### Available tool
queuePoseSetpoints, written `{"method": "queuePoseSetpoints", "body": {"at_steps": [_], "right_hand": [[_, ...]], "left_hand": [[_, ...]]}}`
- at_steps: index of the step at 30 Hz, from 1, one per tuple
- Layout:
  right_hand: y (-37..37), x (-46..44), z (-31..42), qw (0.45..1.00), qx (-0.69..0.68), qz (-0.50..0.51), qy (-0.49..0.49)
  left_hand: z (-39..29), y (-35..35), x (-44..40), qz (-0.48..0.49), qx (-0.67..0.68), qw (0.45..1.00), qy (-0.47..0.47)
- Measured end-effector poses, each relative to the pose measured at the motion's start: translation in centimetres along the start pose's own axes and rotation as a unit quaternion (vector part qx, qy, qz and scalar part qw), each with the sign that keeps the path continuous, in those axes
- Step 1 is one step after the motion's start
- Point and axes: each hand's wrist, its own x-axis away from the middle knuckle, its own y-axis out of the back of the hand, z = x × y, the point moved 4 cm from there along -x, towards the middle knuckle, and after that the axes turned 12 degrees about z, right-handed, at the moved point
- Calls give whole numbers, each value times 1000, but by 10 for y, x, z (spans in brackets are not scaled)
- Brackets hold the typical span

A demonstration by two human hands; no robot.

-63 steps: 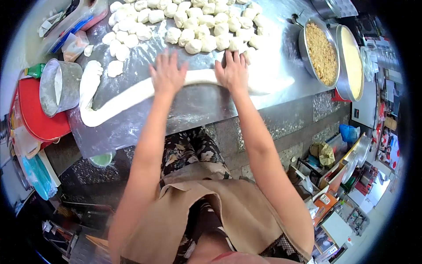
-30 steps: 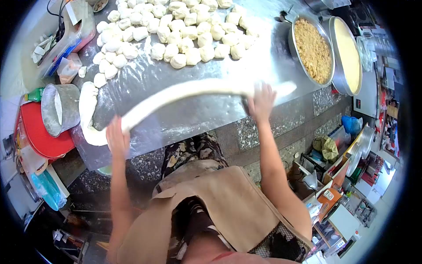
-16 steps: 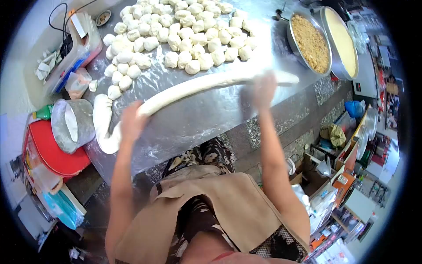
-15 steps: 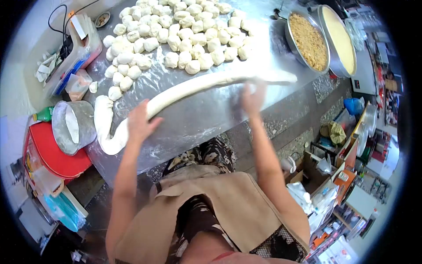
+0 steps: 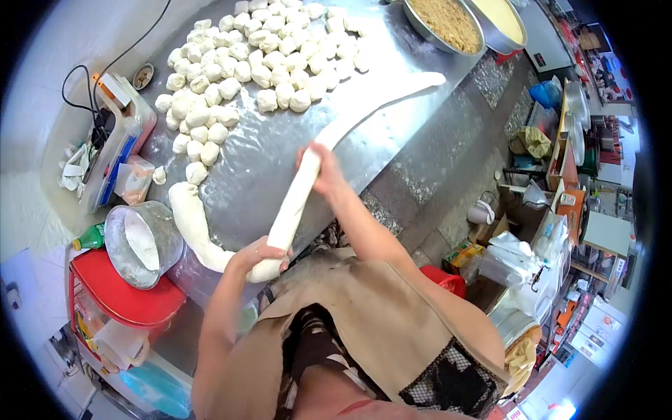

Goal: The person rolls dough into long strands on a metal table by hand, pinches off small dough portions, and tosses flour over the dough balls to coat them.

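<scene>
The dough rope [image 5: 297, 199] is gripped by the left hand [image 5: 260, 255] and the right hand [image 5: 323, 170] above the surface's [image 5: 253, 155] edge.

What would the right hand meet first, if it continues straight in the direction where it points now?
Beyond the long dough roll in its grip, the right hand would probably cross bare tabletop, then meet the nearest dough pieces. Its height is unclear, so it may pass above them.
</scene>
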Motion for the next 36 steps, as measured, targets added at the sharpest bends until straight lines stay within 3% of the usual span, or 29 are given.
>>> {"method": "queuePoseSetpoints", "body": {"at_steps": [1, 4, 5, 7, 9, 11, 12, 14, 15, 17, 18, 19, 20, 23, 24, 27, 28, 29, 30, 31, 32, 33, 34, 35, 36], "right_hand": [[10, -4, 6, 1000, 0, -5, 1], [6, -9, 29, 989, 26, 145, 1], [6, -16, 37, 989, 25, 145, -1], [18, -27, 58, 997, -15, 42, 68], [14, -19, 65, 982, -25, 181, 40], [-4, -7, 78, 988, -118, 44, 87], [16, -1, 78, 988, -123, 29, 88], [22, -15, 97, 982, -57, 174, 46], [14, -3, 95, 983, -39, 176, 43], [37, -20, 116, 988, -100, 60, 100], [44, -13, 114, 988, -102, 55, 100], [40, -9, 115, 987, -57, 113, 95], [30, -12, 121, 981, -10, 175, 88], [61, -40, 157, 973, -64, 191, 109], [57, -37, 160, 966, -73, 237, 76], [59, -47, 185, 966, -121, 208, 97], [65, -47, 187, 967, -124, 205, 93], [62, -52, 190, 963, -102, 238, 75], [56, -49, 190, 959, -82, 266, 58], [31, -29, 185, 978, -78, 187, 48], [47, -39, 182, 977, -61, 204, 35], [57, -51, 181, 973, -42, 226, 20], [51, -48, 178, 981, -56, 187, 22], [55, -53, 177, 981, -53, 188, 13], [62, -62, 177, 976, -55, 213, 9]], "left_hand": [[12, -1, 10, 3, 4, 1000, 3], [26, 10, 40, 10, -25, 999, 44], [29, 14, 48, 8, -25, 998, 55], [46, 16, 68, 8, -16, 996, 83], [51, 20, 90, -69, -46, 991, 104], [60, 22, 104, -90, -50, 984, 143], [69, 14, 115, -86, -42, 983, 154], [64, 27, 126, -193, -178, 922, 284], [59, 36, 129, -195, -185, 923, 276], [76, 43, 154, -216, -250, 899, 286], [85, 51, 171, -247, -266, 886, 288], [86, 62, 183, -282, -287, 871, 283], [78, 67, 189, -319, -370, 827, 280], [86, 82, 210, -314, -414, 794, 314], [79, 78, 214, -351, -429, 775, 302], [80, 74, 211, -424, -502, 693, 296], [83, 75, 208, -432, -533, 639, 349], [80, 82, 188, -436, -532, 638, 346], [79, 86, 167, -388, -573, 572, 440], [82, 81, 147, -327, -601, 500, 530], [-17, 1, 64, -405, -517, 576, 486], [-53, -13, -5, -416, -524, 706, 231], [-94, -36, -69, -406, -568, 716, 9], [-139, -60, -126, -388, -571, 716, -103], [-174, -74, -172, -429, -667, 589, -155]]}}
